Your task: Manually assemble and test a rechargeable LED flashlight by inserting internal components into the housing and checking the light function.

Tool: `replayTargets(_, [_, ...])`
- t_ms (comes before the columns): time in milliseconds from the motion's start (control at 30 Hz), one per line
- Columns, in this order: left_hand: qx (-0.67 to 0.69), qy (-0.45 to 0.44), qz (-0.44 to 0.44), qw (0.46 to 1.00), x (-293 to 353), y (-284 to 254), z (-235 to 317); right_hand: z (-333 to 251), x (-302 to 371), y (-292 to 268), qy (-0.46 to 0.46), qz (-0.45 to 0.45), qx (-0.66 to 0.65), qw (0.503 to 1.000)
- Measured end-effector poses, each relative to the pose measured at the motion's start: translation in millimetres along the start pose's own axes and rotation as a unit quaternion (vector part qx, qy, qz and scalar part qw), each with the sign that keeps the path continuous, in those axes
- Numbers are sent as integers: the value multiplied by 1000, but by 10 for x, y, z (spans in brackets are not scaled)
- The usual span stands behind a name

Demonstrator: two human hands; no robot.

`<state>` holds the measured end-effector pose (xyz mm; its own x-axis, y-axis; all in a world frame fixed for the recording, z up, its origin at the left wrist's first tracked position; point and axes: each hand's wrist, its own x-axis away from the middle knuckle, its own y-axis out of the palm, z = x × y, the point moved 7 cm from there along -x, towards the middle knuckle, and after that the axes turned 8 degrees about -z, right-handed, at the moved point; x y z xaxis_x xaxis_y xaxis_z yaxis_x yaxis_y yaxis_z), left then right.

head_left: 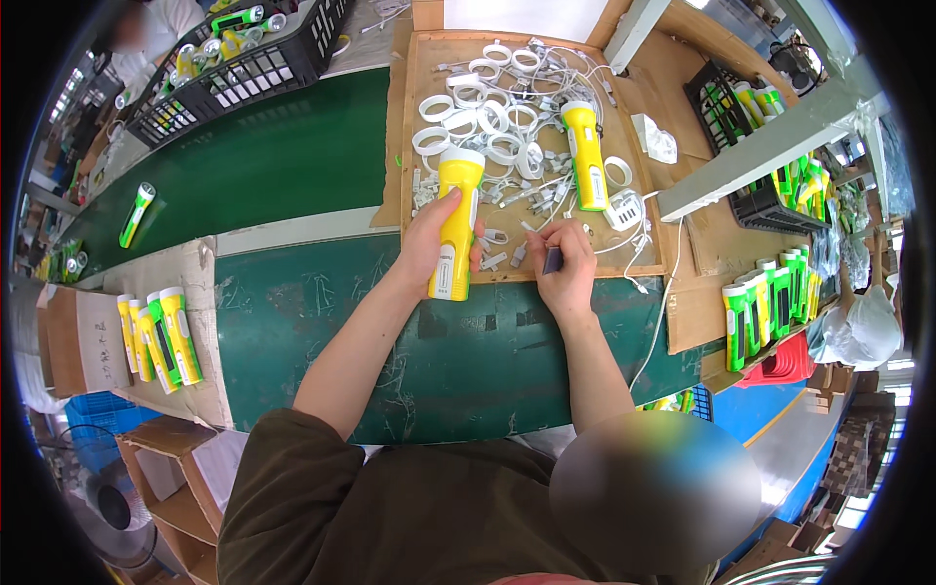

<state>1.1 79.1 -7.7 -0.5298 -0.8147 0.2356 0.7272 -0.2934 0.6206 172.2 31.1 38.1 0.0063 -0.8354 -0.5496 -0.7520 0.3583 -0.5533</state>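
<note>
My left hand point(421, 237) is wrapped round a yellow flashlight point(460, 175) with a white head, holding it upright over the near edge of a cardboard-lined tray point(629, 261). Closed just to its right, my right hand point(571, 265) grips a small dark flat piece point(554, 259); a white cable plug point(528, 226) shows by its fingertips, and I cannot tell whether it is held too. A second yellow and green flashlight point(587, 156) lies in the tray beside a white USB charging block point(624, 210). White rings point(468, 93) and tangled white charging cables point(561, 93) fill the tray's far part.
Several flashlights stand on the right point(757, 302) and others at the left point(174, 331). One flashlight point(137, 214) lies on the green belt point(283, 146). Black crates point(239, 83) of flashlights stand at far left and right. A grey metal post point(760, 161) crosses the right side.
</note>
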Motion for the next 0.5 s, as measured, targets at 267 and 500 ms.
replayTargets(267, [-3,-1,-3,1000,-8,0,8,-30,-23,2,-2,-6,6,1000])
replayTargets(500, [-15,-12,-4,1000,-28,-42,-14,-21,-1,25,3,-15,18,1000])
